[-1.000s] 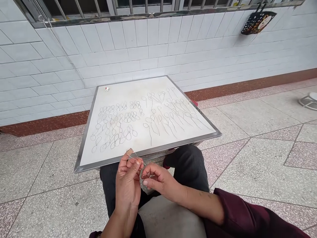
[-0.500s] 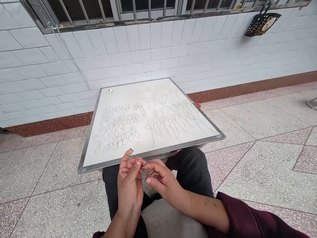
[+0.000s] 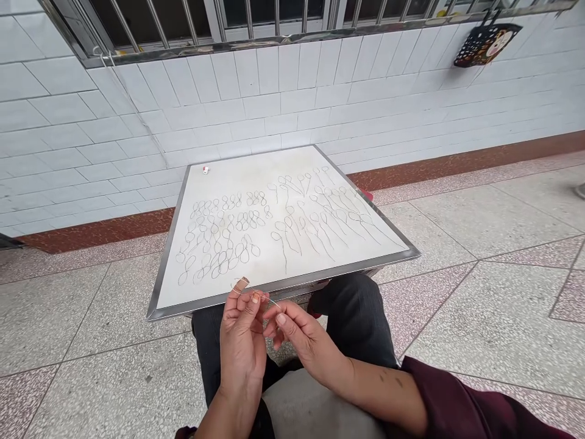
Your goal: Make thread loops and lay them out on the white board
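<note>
A thin pale wire (image 3: 273,301) runs between my two hands in front of the board's near edge. My left hand (image 3: 243,341) pinches it between thumb and forefinger, and part of it curves past a fingertip that has a brownish wrap. My right hand (image 3: 305,338) is closed on the wire's right part, thumb against forefinger. Beyond the hands, several figure-eight wire pieces (image 3: 222,259) lie in rows on the left of the white board (image 3: 237,177). Several single-loop wires with long tails (image 3: 284,244) lie on its right.
A small red and white object (image 3: 206,170) sits at the board's far left corner. The board's grey metal rim (image 3: 283,286) crosses above my knees. Behind it stand a tiled wall and a barred window, with a dark basket (image 3: 487,46) hanging at the right.
My right thumb has closed against the forefinger on the wire. The loop that hung near my right fingers no longer shows, and the wire there looks straighter. The view has shifted slightly.
</note>
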